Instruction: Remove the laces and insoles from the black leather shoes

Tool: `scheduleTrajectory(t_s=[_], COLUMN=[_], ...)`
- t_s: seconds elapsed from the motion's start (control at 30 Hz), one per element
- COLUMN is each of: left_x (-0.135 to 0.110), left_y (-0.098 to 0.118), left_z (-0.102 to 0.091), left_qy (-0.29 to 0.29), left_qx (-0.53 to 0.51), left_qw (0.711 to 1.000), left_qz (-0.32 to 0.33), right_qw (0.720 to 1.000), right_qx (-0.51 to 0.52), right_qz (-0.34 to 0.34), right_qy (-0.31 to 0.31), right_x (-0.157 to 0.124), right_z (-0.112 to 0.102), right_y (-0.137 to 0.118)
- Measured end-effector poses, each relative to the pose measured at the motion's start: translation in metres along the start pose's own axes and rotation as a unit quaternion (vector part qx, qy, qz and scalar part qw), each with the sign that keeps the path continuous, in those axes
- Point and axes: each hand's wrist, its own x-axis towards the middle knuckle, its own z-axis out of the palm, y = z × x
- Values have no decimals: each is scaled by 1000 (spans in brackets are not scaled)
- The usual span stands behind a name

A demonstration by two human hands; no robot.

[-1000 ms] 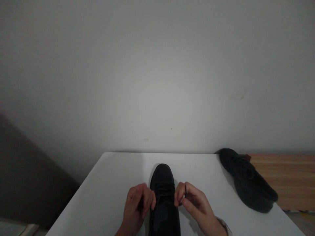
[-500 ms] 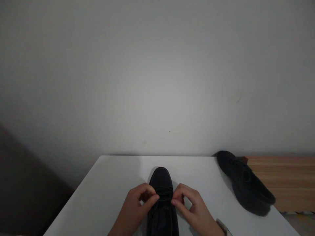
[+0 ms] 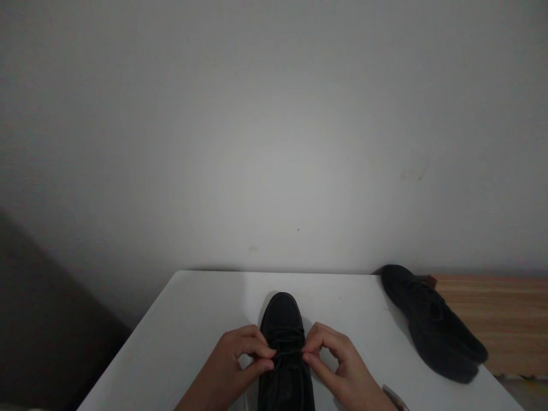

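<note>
A black lace-up shoe [image 3: 281, 317] stands on the white table [image 3: 192, 319], toe pointing away from me. My left hand [image 3: 233, 365] is at its left side, thumb and forefinger pinched on the black lace [image 3: 287, 353] over the lacing. My right hand [image 3: 338, 365] mirrors it on the right, also pinching the lace. The two pinches nearly meet above the shoe's tongue. The heel end of the shoe runs out of the bottom of the picture.
A second black shoe [image 3: 432, 322] lies on its side at the table's back right corner, partly over a wooden surface [image 3: 505, 319]. A plain pale wall [image 3: 274, 142] rises right behind the table. Dark floor shows at the left.
Both hands have drawn closer together over the lacing, from gripping lace ends at the shoe's sides to pinching near the middle. The view has shifted slightly; the second shoe stays put.
</note>
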Motion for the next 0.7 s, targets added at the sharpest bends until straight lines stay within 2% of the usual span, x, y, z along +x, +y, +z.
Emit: scheduleTrajectory(t_s=[0.17,0.33,0.47,0.57,0.7], left_x=[0,2,5,5,3], left_y=[1,-12,-16,-17,-29], left_z=[6,15,18,17,16], left_qy=[14,31,18,1,-20], left_qx=[31,33,4,-39,-118], left_qw=[999,999,999,996,991], left_qz=[20,2,-50,-77,-57], right_qw=[1000,1000,999,997,993], right_qx=[-22,-10,23,48,90], right_qz=[4,19,39,59,64], right_qy=[13,0,-29,-28,-33], right_x=[1,4,6,6,4], right_z=[6,7,5,7,8], right_y=[2,3,5,7,7])
